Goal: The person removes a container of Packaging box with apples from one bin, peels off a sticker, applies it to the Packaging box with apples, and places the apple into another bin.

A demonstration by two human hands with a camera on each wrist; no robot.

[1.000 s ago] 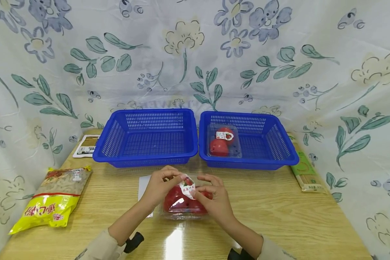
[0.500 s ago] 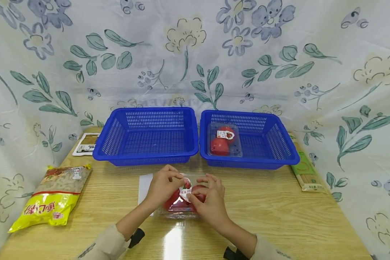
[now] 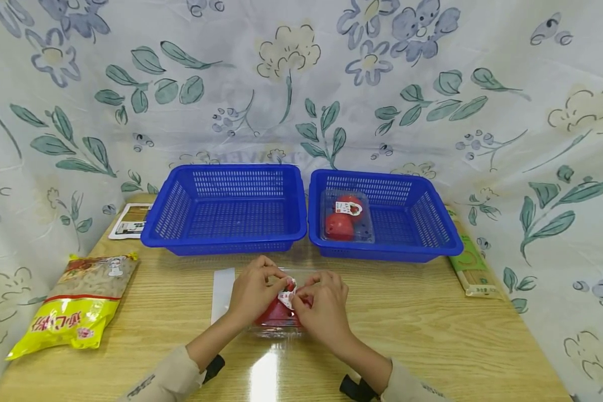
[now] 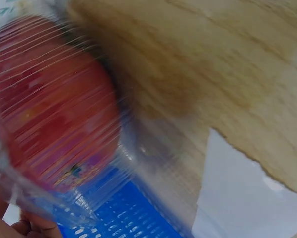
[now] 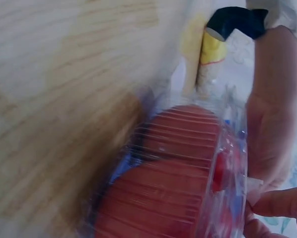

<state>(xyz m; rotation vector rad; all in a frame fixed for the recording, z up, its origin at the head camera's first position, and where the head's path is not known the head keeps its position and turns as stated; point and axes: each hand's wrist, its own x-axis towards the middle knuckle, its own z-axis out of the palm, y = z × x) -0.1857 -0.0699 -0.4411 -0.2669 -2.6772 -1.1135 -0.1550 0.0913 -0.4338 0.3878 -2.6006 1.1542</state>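
Note:
A clear plastic box (image 3: pixel 280 332) of round red fruit (image 3: pixel 275 316) sits on the table between both hands. Over its lid is a white sticker (image 3: pixel 286 297) printed with red fruit. My left hand (image 3: pixel 253 290) pinches the sticker's upper edge between thumb and finger. On the opposite side, my right hand (image 3: pixel 325 306) pinches its lower right edge and partly covers it. The left wrist view shows the red fruit (image 4: pixel 54 109) through the ribbed box wall. In the right wrist view, fingertips and a sticker edge (image 5: pixel 254 186) lie at the lid.
Left of the box lies white backing paper (image 3: pixel 222 295). Behind stand two blue baskets, the left one (image 3: pixel 226 244) and the right one (image 3: pixel 407 254), which holds another labelled fruit box (image 3: pixel 345 218). A yellow food bag (image 3: pixel 75 304), a flat packet (image 3: pixel 129 221) and a green packet (image 3: pixel 472 265) lie at the sides.
The sticker has shifted slightly left and lower over the lid. My right hand has moved left with it, closer to the left hand, and now covers more of the sticker.

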